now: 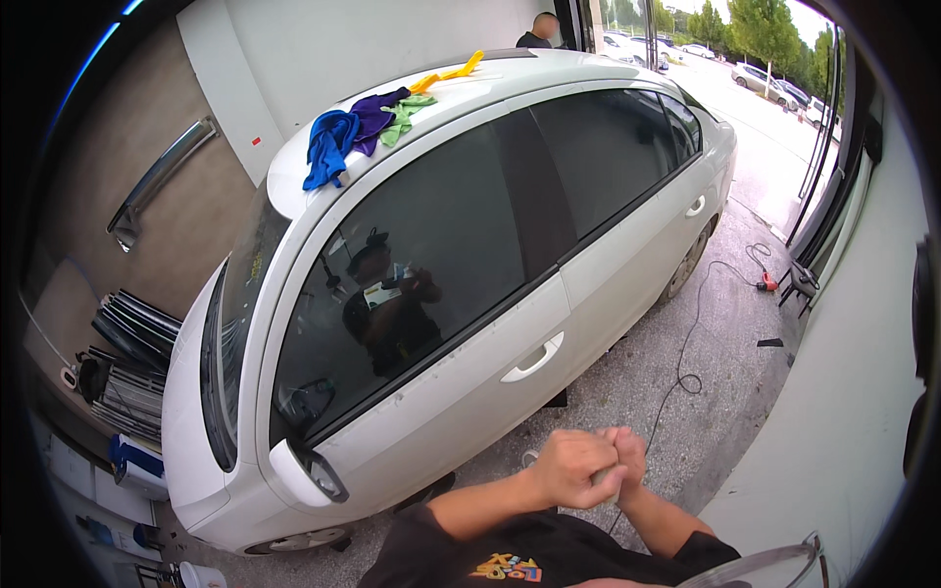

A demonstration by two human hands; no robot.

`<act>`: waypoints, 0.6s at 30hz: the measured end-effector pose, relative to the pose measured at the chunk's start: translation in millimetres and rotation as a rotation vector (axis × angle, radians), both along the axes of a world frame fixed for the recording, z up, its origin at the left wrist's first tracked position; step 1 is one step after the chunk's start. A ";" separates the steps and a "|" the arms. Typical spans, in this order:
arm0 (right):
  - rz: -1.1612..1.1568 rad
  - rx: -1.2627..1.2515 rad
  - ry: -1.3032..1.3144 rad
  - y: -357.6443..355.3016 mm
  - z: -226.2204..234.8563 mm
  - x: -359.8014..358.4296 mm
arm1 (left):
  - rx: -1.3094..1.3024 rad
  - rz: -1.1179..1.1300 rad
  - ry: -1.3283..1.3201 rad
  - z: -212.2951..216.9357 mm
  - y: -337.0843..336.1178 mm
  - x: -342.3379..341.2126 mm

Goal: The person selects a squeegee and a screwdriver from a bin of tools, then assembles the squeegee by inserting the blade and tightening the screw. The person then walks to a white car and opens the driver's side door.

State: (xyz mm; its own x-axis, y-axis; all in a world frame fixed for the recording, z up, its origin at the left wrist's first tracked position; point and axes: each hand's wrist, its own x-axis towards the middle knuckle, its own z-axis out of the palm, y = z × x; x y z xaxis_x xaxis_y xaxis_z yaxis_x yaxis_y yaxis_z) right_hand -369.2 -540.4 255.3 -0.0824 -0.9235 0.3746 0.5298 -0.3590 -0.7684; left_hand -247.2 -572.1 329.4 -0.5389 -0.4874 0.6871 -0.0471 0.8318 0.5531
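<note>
My left hand (576, 470) and my right hand (634, 459) are drawn together in front of my body, both with fingers curled closed. A small pale bit shows between them, but the fingers hide most of it and its kind is unclear. Beyond my hands stands a white car (627, 279) with dark side windows, its front toward the left. Neither hand touches it. On its roof lie a blue cloth (331, 145), a purple cloth (375, 120), a light green cloth (404, 120) and a long yellow piece (449, 74).
A side mirror (308, 473) juts from the car near my left. On the floor at right, a black cable (692, 323) runs to a red tool (767, 282). Stacked car parts (135, 333) stand by the left wall. Behind the car is another person (536, 37).
</note>
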 end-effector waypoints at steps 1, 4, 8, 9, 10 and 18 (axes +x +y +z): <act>0.017 -0.111 -0.017 -42.9 13.1 2.7 | -0.048 0.071 0.041 6.3 -31.0 0.0; 0.146 -0.217 0.189 -152.3 50.3 -31.4 | 0.013 0.079 0.000 17.6 -116.5 0.7; 0.249 -0.181 0.676 -288.1 128.9 -81.4 | -0.064 0.366 0.307 41.0 -211.8 7.5; 0.274 -0.094 0.534 -330.0 151.3 -96.1 | -0.090 0.381 0.246 30.7 -229.5 14.2; 0.227 0.003 0.466 -369.1 177.7 -109.5 | -0.100 0.413 0.171 16.1 -231.8 28.3; -0.472 -0.499 1.026 -796.9 337.0 -195.2 | 0.411 0.922 -0.560 -221.9 -256.8 17.3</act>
